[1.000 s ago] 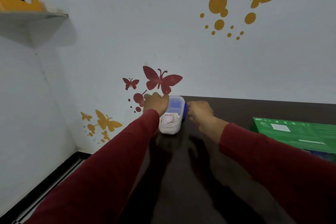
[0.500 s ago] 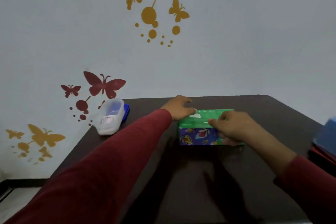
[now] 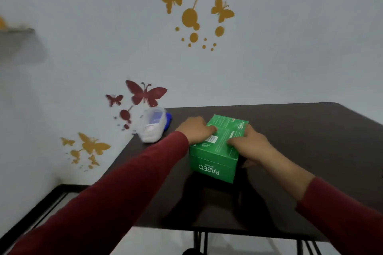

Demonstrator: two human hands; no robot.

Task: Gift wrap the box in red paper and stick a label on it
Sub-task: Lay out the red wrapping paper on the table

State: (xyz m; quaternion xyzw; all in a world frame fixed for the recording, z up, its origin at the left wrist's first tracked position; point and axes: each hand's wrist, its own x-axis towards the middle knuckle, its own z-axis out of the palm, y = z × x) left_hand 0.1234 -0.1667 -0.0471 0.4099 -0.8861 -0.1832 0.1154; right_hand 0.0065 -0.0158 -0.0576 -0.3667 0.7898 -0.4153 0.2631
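A pale grey wall (image 3: 290, 58) fills the upper part of the view. On it there are yellow butterfly stickers (image 3: 199, 4) high up, dark red butterfly stickers (image 3: 145, 95) lower on the left, and more yellow ones near the floor.

Against this wall stands a dark brown table with a smooth top (image 3: 310, 141) and thin black legs. Two arms in dark red long sleeves (image 3: 124, 188) reach over the table from the near edge.

The green rectangular cardboard box with white "PASEO" letters (image 3: 215, 161) stands on the table, about in the middle of the top, well apart from the wall. One short end of the box faces the camera. No red paper is around it.

The left hand (image 3: 196, 129) rests on the left far part of the box top, and its fingers are bent over the upper edge. The right hand (image 3: 250, 144) lies on the right side of the box; its fingers curl over the top edge and the thumb goes down the right wall. So both hands hold the box between them.

At the left far corner of the table, near the wall, sits a small clear plastic container with a blue lid part (image 3: 154, 125). It is blurred, and what is inside it I cannot tell. It is well apart from the box.
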